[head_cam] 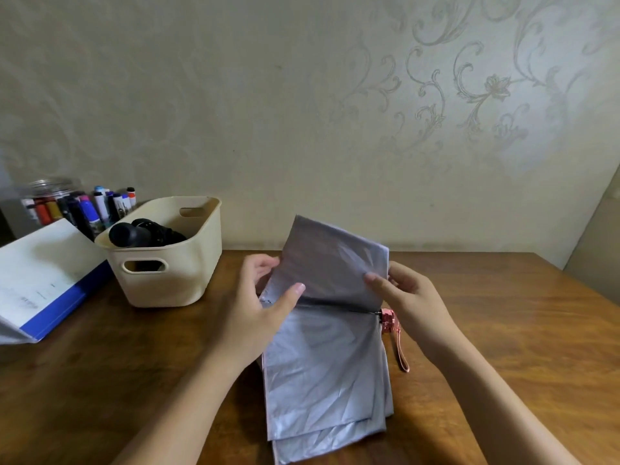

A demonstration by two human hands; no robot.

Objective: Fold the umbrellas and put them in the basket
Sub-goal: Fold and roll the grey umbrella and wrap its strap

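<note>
1. Both bare forearms reach in from the bottom edge and meet over the middle of a wooden table (503, 330).
2. The left hand (265, 307) is raised with its palm turned inward. Its thumb lies across the front of a lifted cloth panel and its fingers (263, 263) curl behind the panel's left edge, pinching it.
3. The right hand (409, 297) mirrors it. One fingertip presses on the front of the panel near its right edge and the other fingers wrap behind, also pinching the cloth.
4. The grey umbrella (325, 364) lies collapsed on the table between the hands. Its lower cloth spreads flat toward the viewer, and the upper panel stands up between the two grips.
5. Its pink handle (389, 320) sticks out to the right, just below the right hand, with a pink wrist strap (402, 357) trailing on the table.
6. A cream basket (174, 283) stands on the table to the left of the hands, apart from them. A folded black umbrella (134, 234) rests inside it.
7. Farther left lies a white and blue binder (40, 280). Behind it stand markers (100, 206) and a clear jar (50, 196).
8. A pale patterned wall (302, 95) is behind the table.
</note>
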